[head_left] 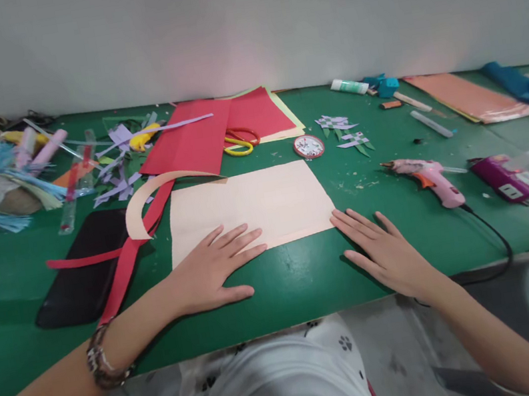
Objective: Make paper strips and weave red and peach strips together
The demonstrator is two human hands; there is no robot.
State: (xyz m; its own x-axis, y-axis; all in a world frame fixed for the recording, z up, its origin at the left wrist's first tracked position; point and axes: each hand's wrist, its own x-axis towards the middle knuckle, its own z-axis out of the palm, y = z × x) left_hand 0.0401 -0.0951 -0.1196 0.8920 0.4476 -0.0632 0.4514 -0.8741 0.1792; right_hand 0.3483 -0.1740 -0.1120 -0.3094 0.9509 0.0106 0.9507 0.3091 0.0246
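A sheet of pale peach paper [249,200] lies flat on the green table in front of me. My left hand [215,264] rests on its lower left part, fingers spread and palm down. At the sheet's lower right corner, the fingertips of my right hand [379,246] touch the edge, thumb held apart. A curled peach paper strip [138,212] and a long red paper strip [127,268] lie left of the sheet. Scissors [238,143] with yellow and red handles are partly under red paper [193,135] beyond it.
A pink glue gun [423,178] and a purple box with a cord [509,177] lie to the right. At left are a black case [86,268] and purple paper scraps [120,181]. A round pin box [309,146] sits behind the sheet. The wall [236,27] bounds the back.
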